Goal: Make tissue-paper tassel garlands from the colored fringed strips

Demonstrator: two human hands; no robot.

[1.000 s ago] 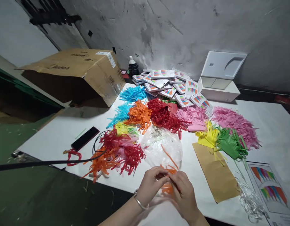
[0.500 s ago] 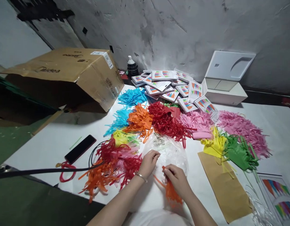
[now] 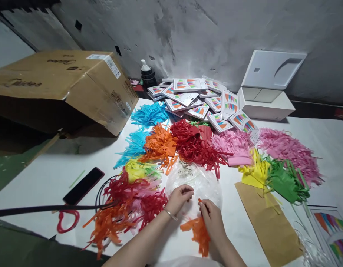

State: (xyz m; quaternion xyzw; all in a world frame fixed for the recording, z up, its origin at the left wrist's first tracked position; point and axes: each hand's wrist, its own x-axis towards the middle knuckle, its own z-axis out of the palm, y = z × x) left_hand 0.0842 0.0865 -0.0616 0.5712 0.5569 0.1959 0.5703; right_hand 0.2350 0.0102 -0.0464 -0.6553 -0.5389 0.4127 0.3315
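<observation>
An orange paper tassel [image 3: 200,234] hangs from my right hand [image 3: 213,218], its top pinched between thumb and fingers and its strips spread over the white tabletop. My left hand [image 3: 182,196], with a bangle at the wrist, is closed in a pinch just left of it; what its fingertips hold, if anything, is too small to make out. Both hands are at the near side of a clear plastic bag [image 3: 197,181]. Small thin pieces [image 3: 185,170] lie on the bag's far part. Red tassels [image 3: 151,207] and orange tassels [image 3: 110,224] lie left of my left hand.
Beyond the bag lie blue [image 3: 150,114], orange [image 3: 157,142], red [image 3: 192,146] and pink tassels [image 3: 232,142]. Flat printed boxes [image 3: 189,98] are piled behind them. At left are a phone [image 3: 83,185] and a large carton [image 3: 90,96]; at right, brown cardboard [image 3: 267,226].
The orange tassel's strips have swung out to the left below my right hand. My left hand has shifted slightly right and nearer. The whole view has turned a little.
</observation>
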